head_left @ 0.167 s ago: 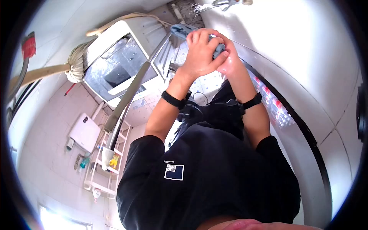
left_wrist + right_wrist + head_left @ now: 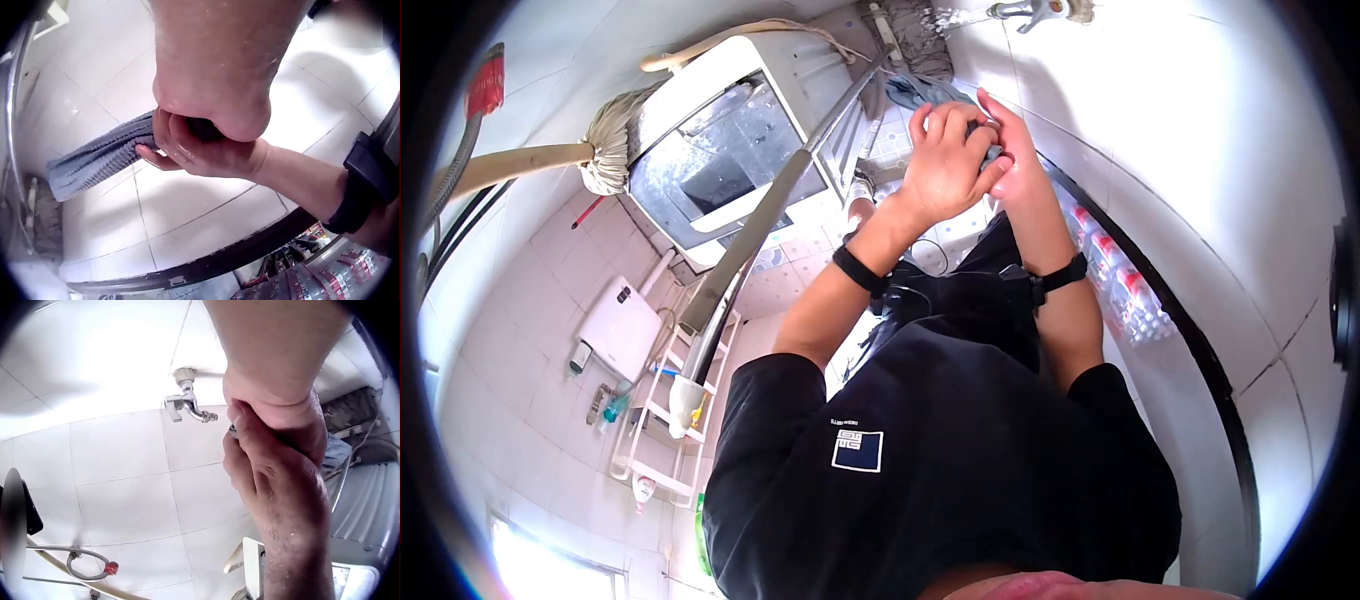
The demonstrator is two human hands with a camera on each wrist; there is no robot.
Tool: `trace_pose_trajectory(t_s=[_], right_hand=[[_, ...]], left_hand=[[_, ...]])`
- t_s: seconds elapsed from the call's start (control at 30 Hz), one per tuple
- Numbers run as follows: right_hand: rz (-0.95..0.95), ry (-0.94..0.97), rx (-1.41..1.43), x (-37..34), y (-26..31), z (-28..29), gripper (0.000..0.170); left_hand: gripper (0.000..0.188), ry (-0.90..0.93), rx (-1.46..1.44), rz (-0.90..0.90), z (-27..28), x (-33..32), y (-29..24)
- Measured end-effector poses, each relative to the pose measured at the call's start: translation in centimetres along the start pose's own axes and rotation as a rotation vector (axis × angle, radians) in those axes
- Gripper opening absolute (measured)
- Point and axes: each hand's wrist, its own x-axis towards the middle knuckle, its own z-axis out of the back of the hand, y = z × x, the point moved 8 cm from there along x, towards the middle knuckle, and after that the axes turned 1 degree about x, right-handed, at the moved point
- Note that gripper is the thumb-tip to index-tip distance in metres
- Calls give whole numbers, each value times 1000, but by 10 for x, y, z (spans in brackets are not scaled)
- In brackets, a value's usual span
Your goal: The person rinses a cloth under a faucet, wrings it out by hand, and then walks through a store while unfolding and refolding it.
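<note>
A grey-blue ribbed towel [image 2: 103, 156] is bunched between both hands, and its loose end sticks out past the fingers in the left wrist view. My left hand [image 2: 948, 160] grips the towel from the left side, its back facing up in the head view. From the other side my right hand [image 2: 1022, 160] holds the towel, with one digit raised straight. Wet skin glistens on the right hand in the left wrist view. Much of the gripped towel is hidden inside the hands.
A metal tap [image 2: 187, 403] juts from the tiled wall, with water spraying near it. A white appliance with a see-through lid [image 2: 720, 150], a mop [image 2: 608, 150] and a long pole [image 2: 750, 220] stand left. Bottles [image 2: 1125, 280] line the right side. A white rack [image 2: 655, 465] stands behind left.
Both hands with the towel have shifted right and slightly down in the head view. One digit of the right hand now stands up, away from the towel.
</note>
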Motion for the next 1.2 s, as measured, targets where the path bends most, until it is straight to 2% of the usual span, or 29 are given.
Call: trace_pose_trajectory(t_s=[0.03,0.07,0.13,0.17,0.2,0.27,0.3,0.37,0.4,0.43,0.47,0.53,0.57,0.67,0.73,0.8,0.83,0.87,0.93,0.97,1.0,1.03,1.07,1.1,1.13,1.17,1.2], right_hand=[[28,26,-7,5,1,-3,20],[21,23,-9,6,0,-3,20],[54,-206,-76,7,8,12,16],[44,-205,-92,8,10,11,16],[48,-188,-90,10,13,9,17],[62,-148,-95,20,25,3,20],[39,-130,-95,26,27,5,25],[91,-116,-212,24,35,-10,29],[156,-101,-306,21,41,-20,32],[166,-99,-382,18,44,-26,47],[166,-99,-397,13,45,-30,47],[220,-142,-582,2,50,-32,63],[231,-173,-604,-4,53,-31,73],[280,-223,-616,-24,57,-36,77],[287,-263,-640,-31,57,-36,76],[418,-266,-883,-30,64,-42,72],[466,-273,-914,-28,68,-41,65],[463,-278,-924,-25,69,-39,65],[757,-262,-1353,-29,81,-62,63],[693,-308,-1343,-30,81,-61,60],[700,-316,-1347,-27,86,-61,60],[873,-244,-1534,-24,93,-76,59],[1039,-165,-1717,-22,94,-89,59],[1076,-151,-1632,-11,100,-94,55],[1199,-206,-1697,2,106,-94,51],[1382,-289,-1741,19,112,-87,46],[1359,-388,-1690,35,123,-78,40]], left_hand=[[33,-22,29,6,1,-3,1],[33,-23,29,14,2,-8,0],[40,-52,-69,43,4,-14,-1],[51,-56,-102,89,7,-17,3],[51,-74,-96,100,-3,-24,13],[60,-360,-485,460,-27,-46,77],[60,-385,-487,466,-31,-35,89],[63,-272,-1481,1092,-98,-29,135],[66,-153,-1993,1368,-127,-23,129],[62,-149,-2257,1120,-129,7,126],[62,-157,-2268,1106,-144,23,137],[50,-305,-2228,940,-161,60,170],[39,-364,-2166,1069,-169,65,183],[31,-342,-2130,1125,-178,86,210],[34,-313,-2177,1111,-188,96,223],[38,-665,-1944,1077,-183,102,245],[40,-719,-1830,1120,-186,103,249],[40,-725,-1841,1121,-180,108,244],[36,-492,-1605,1317,-177,111,237],[36,-486,-1615,1312,-179,115,240],[35,-493,-1742,1271,-183,125,243],[34,-496,-1866,1226,-191,135,247],[34,-489,-1869,1230,-216,138,261],[36,-557,-1519,967,-231,143,288],[43,-595,-1165,705,-227,148,293],[39,-276,-1274,961,-162,145,219],[39,-261,-1273,968,-167,133,223]])
